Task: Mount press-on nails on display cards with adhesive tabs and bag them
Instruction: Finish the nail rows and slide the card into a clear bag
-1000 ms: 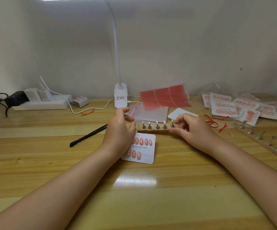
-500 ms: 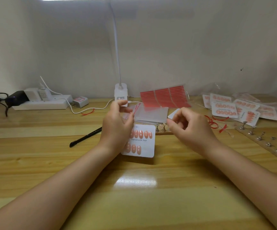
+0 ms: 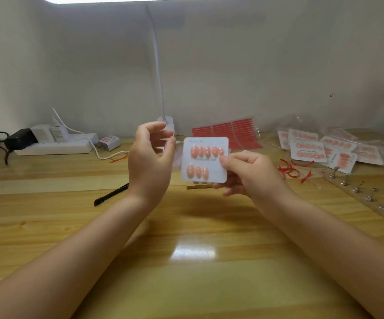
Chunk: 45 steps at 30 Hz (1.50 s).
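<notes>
My right hand [image 3: 248, 173] pinches a white display card [image 3: 206, 173] by its right edge and holds it upright above the desk. Several pink press-on nails [image 3: 200, 151] sit on the card in two rows. To the card's left, my left hand [image 3: 150, 157] is raised with its fingers curled round a clear plastic bag [image 3: 166, 143], which is blurred and hard to make out. Just below the card, a wooden nail holder strip [image 3: 195, 185] with metal pegs lies on the desk, mostly hidden.
Red adhesive tab sheets [image 3: 234, 132] lie behind the card. Finished carded nails [image 3: 310, 151] are piled at the right, beside red peel strips [image 3: 288, 169] and a second peg strip [image 3: 359, 192]. A black tool [image 3: 111, 194], power strip [image 3: 55, 146] and lamp base [image 3: 166, 124] stand left.
The card was lifted off the desk and now stands in my right hand. My left hand picked up the clear bag and rose with it.
</notes>
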Each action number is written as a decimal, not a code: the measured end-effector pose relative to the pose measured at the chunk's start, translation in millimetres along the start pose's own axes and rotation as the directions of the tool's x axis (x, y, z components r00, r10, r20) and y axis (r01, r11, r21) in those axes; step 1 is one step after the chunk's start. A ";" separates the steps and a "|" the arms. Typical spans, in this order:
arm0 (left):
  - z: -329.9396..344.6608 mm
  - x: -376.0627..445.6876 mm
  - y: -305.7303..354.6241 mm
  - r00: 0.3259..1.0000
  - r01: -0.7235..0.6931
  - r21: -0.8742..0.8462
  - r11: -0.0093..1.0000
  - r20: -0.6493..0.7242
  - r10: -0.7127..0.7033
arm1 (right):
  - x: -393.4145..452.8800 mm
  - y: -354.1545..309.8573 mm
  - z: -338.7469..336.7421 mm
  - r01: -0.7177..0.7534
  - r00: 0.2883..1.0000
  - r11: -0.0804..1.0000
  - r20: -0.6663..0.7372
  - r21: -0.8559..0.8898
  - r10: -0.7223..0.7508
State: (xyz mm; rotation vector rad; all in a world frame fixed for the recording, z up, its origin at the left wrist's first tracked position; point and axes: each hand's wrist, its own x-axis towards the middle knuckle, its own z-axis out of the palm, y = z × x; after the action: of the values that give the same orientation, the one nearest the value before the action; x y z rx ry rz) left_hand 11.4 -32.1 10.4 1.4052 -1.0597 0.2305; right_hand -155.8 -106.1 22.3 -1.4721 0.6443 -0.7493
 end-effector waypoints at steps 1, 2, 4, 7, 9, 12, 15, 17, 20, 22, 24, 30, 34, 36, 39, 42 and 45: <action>-0.8 -0.3 5.0 0.995 -0.095 0.001 0.995 0.004 0.095 | 0.8 -2.7 -1.9 0.010 0.999 1.000 -0.047 0.024 -0.009; -0.4 -1.6 10.4 0.979 -0.202 -0.002 0.979 0.026 0.202 | 1.4 -5.4 -3.8 0.018 0.996 0.999 -0.085 0.049 -0.014; 4.1 -7.4 20.0 0.916 -0.386 -0.027 0.922 0.105 0.386 | 1.5 -10.1 -6.5 0.030 0.993 0.995 -0.117 0.091 -0.019; 12.3 -18.0 25.9 0.848 -0.507 -0.011 0.862 0.174 0.501 | -0.7 -14.1 -6.1 0.044 0.996 0.995 -0.084 0.091 -0.036; 13.8 -20.7 23.7 0.849 -0.509 0.034 0.860 0.184 0.495 | -2.3 -15.2 -4.5 0.056 0.997 0.995 -0.060 0.085 -0.051; 12.0 -19.8 20.7 0.862 -0.489 0.058 0.870 0.185 0.472 | -3.7 -15.5 -2.5 0.074 0.997 0.993 -0.033 0.087 -0.072; 11.1 -19.2 20.8 0.864 -0.490 0.093 0.867 0.182 0.469 | -4.5 -15.2 -1.0 0.087 0.996 0.992 -0.026 0.089 -0.085; 11.2 -19.9 21.5 0.869 -0.483 0.103 0.870 0.182 0.461 | -4.2 -14.9 -1.0 0.092 0.996 0.991 -0.032 0.094 -0.089; 11.2 -21.0 22.3 0.870 -0.484 0.133 0.865 0.183 0.458 | -3.4 -14.7 -1.2 0.091 0.995 0.991 -0.041 0.097 -0.087; 10.7 -21.7 22.9 0.864 -0.499 0.170 0.850 0.183 0.470 | -3.0 -14.3 -1.3 0.090 0.995 0.991 -0.039 0.096 -0.087; 10.2 -22.3 23.3 0.860 -0.508 0.211 0.835 0.182 0.477 | -3.0 -13.7 -1.2 0.095 0.995 0.992 -0.033 0.088 -0.093; 10.0 -21.9 20.2 0.801 -0.599 0.276 0.752 0.186 0.570 | -3.1 -12.6 -2.5 0.111 0.994 0.990 -0.022 0.083 -0.109; 13.1 -22.5 15.0 0.718 -0.696 0.229 0.680 0.239 0.654 | -1.4 -12.2 -4.5 0.114 0.993 0.991 -0.028 0.074 -0.112; 14.6 -24.0 17.4 0.743 -0.656 0.093 0.749 0.254 0.619 | 0.4 -12.1 -5.5 0.106 0.994 0.992 -0.048 0.071 -0.103; 15.0 -25.1 23.0 0.825 -0.528 -0.043 0.848 0.211 0.524 | 3.0 -11.7 -8.4 0.100 0.992 0.991 -0.086 0.088 -0.093; 13.9 -23.2 27.1 0.940 -0.305 -0.060 0.951 0.145 0.310 | 4.5 -11.3 -9.9 0.105 0.992 0.990 -0.076 0.093 -0.098; 11.6 -18.8 31.8 0.981 0.083 -0.161 0.984 0.190 -0.051 | 5.0 -11.6 -9.2 0.105 0.993 0.990 -0.057 0.090 -0.100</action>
State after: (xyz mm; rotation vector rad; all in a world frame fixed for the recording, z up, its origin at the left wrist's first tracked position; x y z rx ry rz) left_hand -26.5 -26.6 16.6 1.3250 -1.1536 -0.0397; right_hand -160.4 -115.3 34.0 -1.4120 0.5688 -0.8888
